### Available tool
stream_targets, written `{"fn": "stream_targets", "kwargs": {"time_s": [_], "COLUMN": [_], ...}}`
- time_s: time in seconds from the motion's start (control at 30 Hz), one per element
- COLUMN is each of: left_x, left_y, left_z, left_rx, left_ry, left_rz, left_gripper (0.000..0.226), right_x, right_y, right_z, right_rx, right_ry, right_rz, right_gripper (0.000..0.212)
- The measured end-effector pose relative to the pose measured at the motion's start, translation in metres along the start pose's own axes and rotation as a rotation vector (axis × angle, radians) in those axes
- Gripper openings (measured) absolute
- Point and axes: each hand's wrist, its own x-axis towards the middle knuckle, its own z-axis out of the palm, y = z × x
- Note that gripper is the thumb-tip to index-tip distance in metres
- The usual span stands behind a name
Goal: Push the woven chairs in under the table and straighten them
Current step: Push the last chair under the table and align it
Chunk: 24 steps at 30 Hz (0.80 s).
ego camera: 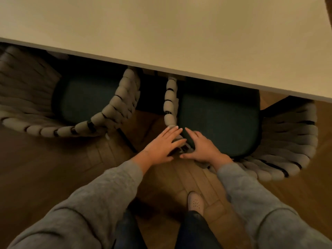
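Left chair (27,83), right chair (287,141) half under table (161,33), skewed; left hand (162,146), right hand (202,149) press right chair's rim, grip open.

A single wide-angle view comes from a camera worn on the person's head, aimed forward and steeply down. It stands just off the near edge of the pale cream flat worktop (179,24), which fills the upper part. That edge slants from upper left to lower right. Below it lie the left grey woven-strap chair (111,107) and the right grey woven-strap chair (287,146) on the brown wooden plank floor (53,168). Grey sleeves (80,209) enter from both bottom corners. The left hand (161,146) and right hand (203,150) meet near the centre, close under the lens. A pale perforated shoe (195,202) shows almost straight below.
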Motion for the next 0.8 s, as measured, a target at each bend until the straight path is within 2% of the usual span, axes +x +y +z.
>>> {"fn": "stream_targets", "kwargs": {"time_s": [0.1, 0.2, 0.27, 0.4, 0.53, 0.6, 0.63, 0.73, 0.8], "left_x": [-0.054, -0.109, -0.150, -0.224, -0.287, -0.302, -0.306, -0.309, -0.312], "left_y": [-0.082, -0.171, -0.228, -0.321, -0.400, -0.423, -0.435, -0.460, -0.466], "left_z": [0.015, 0.028, 0.037, 0.052, 0.064, 0.066, 0.067, 0.064, 0.066], "left_rx": [-0.003, -0.025, -0.039, -0.054, -0.104, -0.125, -0.112, -0.070, -0.090], "left_ry": [0.037, 0.102, 0.102, -0.086, -0.314, -0.357, -0.363, -0.393, -0.453], "left_rz": [-0.094, -0.138, -0.154, -0.212, -0.300, -0.292, -0.271, -0.259, -0.310], "left_gripper": [0.086, 0.094, 0.103, 0.114, 0.121, 0.113, 0.105, 0.081, 0.074], "right_x": [0.042, 0.074, 0.096, 0.139, 0.162, 0.166, 0.171, 0.187, 0.195], "right_y": [-0.064, -0.122, -0.168, -0.264, -0.316, -0.322, -0.330, -0.359, -0.378], "right_z": [0.013, 0.030, 0.050, 0.085, 0.115, 0.121, 0.123, 0.124, 0.123], "right_rx": [-0.029, -0.114, -0.201, -0.209, -0.215, -0.295, -0.372, -0.551, -0.523], "right_ry": [0.113, 0.330, 0.350, 0.278, 0.373, 0.395, 0.377, 0.252, 0.154], "right_rz": [-0.016, 0.021, -0.034, -0.075, 0.048, 0.016, -0.061, -0.279, -0.217], "right_gripper": [0.110, 0.104, 0.100, 0.104, 0.111, 0.109, 0.104, 0.079, 0.061]}}
